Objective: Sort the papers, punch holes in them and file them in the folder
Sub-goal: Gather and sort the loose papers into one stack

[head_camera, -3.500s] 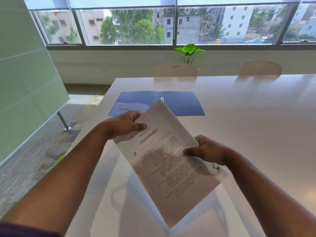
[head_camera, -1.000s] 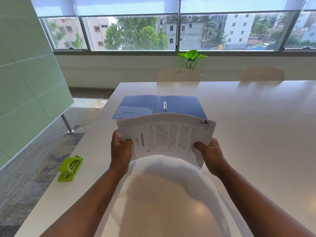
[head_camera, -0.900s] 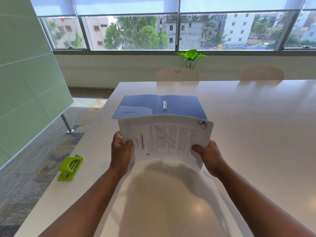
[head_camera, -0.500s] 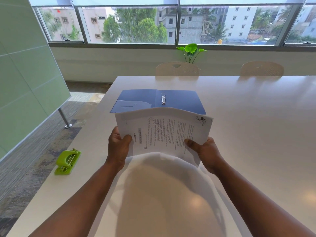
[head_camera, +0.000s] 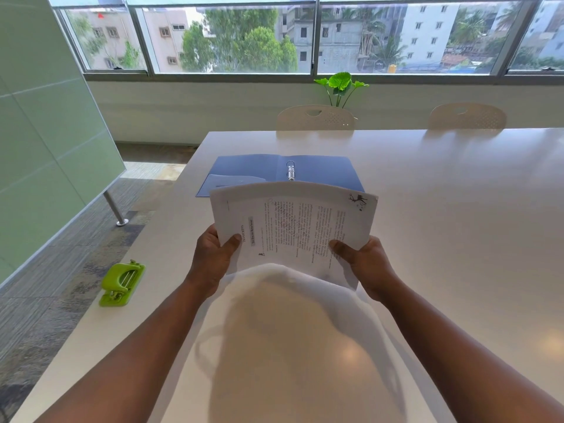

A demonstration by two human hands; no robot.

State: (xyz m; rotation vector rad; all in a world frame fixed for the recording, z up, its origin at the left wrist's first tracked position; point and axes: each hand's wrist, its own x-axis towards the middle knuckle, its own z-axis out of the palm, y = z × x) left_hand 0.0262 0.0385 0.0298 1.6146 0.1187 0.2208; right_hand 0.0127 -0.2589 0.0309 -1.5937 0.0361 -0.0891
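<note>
1. Head camera: both forearms reach forward over a white bench [head_camera: 442, 209], and the 2 hands hold 1 stack of printed papers [head_camera: 293, 227] between them, lifted off the bench surface.
2. Left hand [head_camera: 212, 257] grips the stack's left lower corner, thumb on the printed face, fingers hidden behind.
3. Right hand [head_camera: 366, 264] grips the right lower corner the same way, thumb lying across the text.
4. Stack is turned sideways, so the lines of print run vertically; its top edge bows upward, and a small dark drawing sits in the upper right corner.
5. Blue ring binder [head_camera: 317, 169] lies open and flat just beyond the papers, its metal rings [head_camera: 291, 170] standing at the centre; the stack hides its near edge.
6. Green hole punch [head_camera: 122, 283] rests near the bench's left edge, well apart from the hands.
7. Across the bench stand 2 pale chairs [head_camera: 316, 117], with a leafy plant [head_camera: 340, 85] behind them below the window [head_camera: 232, 38].
</note>
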